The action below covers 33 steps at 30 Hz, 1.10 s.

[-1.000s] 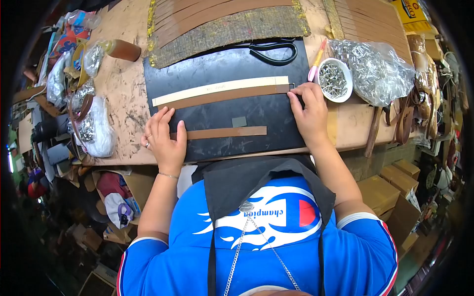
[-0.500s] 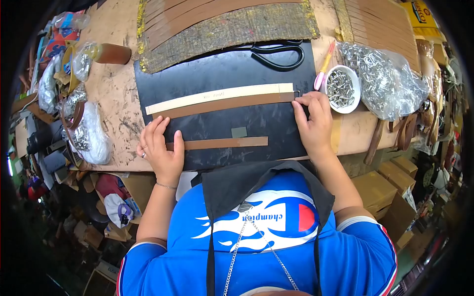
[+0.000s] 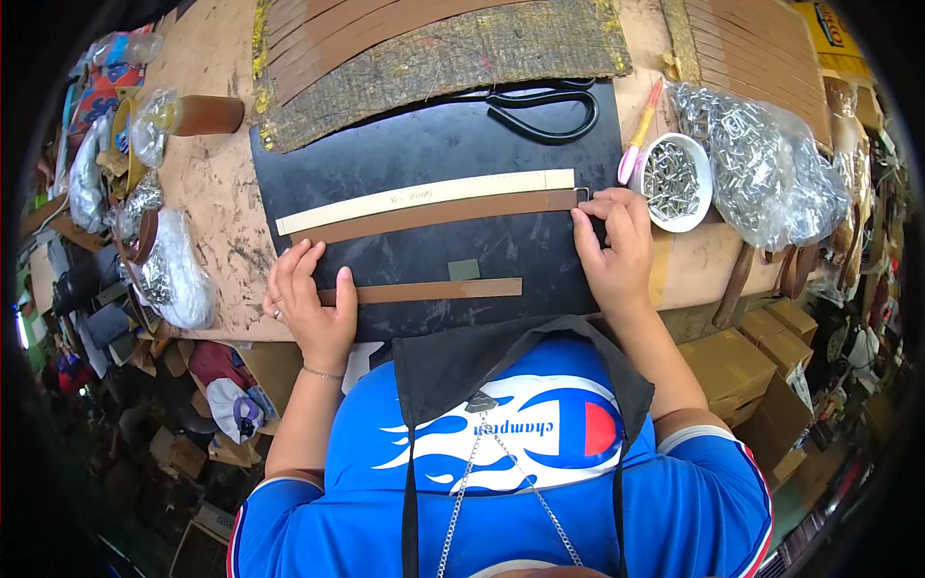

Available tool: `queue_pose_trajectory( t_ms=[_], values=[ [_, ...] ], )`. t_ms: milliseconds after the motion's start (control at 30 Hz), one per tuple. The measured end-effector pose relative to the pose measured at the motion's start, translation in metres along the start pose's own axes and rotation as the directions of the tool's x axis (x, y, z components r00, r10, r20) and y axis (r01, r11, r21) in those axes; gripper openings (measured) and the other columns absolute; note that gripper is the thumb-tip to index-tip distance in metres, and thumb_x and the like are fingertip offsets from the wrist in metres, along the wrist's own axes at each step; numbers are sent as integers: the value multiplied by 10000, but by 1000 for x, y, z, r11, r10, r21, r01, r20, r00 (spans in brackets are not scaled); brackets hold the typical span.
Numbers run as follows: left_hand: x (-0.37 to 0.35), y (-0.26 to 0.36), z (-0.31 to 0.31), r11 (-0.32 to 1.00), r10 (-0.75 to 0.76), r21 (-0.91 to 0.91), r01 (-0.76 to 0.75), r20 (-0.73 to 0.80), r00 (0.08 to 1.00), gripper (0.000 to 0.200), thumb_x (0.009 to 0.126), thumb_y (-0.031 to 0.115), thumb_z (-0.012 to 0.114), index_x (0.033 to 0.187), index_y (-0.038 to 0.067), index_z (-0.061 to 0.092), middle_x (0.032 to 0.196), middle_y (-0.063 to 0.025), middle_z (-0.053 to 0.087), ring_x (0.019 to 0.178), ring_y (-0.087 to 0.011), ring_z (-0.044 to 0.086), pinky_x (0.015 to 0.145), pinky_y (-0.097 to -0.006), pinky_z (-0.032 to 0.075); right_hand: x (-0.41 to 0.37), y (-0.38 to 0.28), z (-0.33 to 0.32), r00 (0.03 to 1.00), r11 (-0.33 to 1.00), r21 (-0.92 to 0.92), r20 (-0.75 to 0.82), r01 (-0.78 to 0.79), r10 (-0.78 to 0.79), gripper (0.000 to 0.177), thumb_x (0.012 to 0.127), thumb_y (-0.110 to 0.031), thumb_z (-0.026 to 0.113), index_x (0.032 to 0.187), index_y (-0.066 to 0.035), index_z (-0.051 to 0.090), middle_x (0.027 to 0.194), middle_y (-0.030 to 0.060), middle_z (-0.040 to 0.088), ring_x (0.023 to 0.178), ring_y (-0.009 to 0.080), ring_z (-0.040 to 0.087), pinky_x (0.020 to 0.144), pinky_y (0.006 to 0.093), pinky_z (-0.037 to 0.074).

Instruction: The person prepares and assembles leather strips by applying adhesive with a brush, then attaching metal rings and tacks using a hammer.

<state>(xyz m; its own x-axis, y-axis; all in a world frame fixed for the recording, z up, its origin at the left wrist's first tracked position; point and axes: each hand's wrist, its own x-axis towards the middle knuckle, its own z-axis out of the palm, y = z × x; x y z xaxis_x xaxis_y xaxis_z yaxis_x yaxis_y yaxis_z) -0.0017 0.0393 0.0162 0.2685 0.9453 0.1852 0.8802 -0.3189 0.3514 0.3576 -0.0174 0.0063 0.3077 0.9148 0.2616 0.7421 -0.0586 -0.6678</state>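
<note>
A brown leather strap (image 3: 434,216) lies across the black mat (image 3: 385,252), with a cream pattern strip (image 3: 424,196) bearing handwriting along its far edge. My left hand (image 3: 310,297) rests fingers apart, fingertips at the strap's left end and thumb at a shorter brown strap (image 3: 434,290). At the strap's right end, my right hand (image 3: 617,241) has its thumb and forefinger curled together at a small dark metal buckle (image 3: 583,195). The fingers partly hide the buckle. Between the two straps lies a small grey-green piece (image 3: 464,270).
A white bowl of metal hardware (image 3: 706,197) stands right of my right hand, beside a yellow-and-pink pen-like tool (image 3: 633,154). Behind it is a plastic bag of metal fittings (image 3: 761,164). Black handles (image 3: 549,130) lie below a worn board (image 3: 443,91). An amber bottle (image 3: 207,115) lies left.
The whole view has shifted slightly. Both hands keep nearly the same places at the strap's ends, and the straps lie much as before.
</note>
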Motion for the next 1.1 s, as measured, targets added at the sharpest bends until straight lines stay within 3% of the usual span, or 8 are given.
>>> queue_pose_trajectory(
  t_ms=[767,1100],
  values=[
    [1,0,0,1000,-19,-17,19,7,1000,420,885,119,730,1287,43,633,1351,-179,598,1277,-359,540,1120,-469,369,2,1,0,999,999,-22,1,38,-38,139,845,-54,815,953,-54,728,1011,119,649,907,304,656,784,409,521],
    [1,0,-1,999,8,32,-8,11,1000,422,886,123,728,1295,66,642,1364,-143,599,1290,-352,532,1124,-476,359,2,1,0,999,999,-14,2,36,-36,129,851,-33,803,949,-35,719,1005,132,650,902,312,660,787,407,530]
  ],
)
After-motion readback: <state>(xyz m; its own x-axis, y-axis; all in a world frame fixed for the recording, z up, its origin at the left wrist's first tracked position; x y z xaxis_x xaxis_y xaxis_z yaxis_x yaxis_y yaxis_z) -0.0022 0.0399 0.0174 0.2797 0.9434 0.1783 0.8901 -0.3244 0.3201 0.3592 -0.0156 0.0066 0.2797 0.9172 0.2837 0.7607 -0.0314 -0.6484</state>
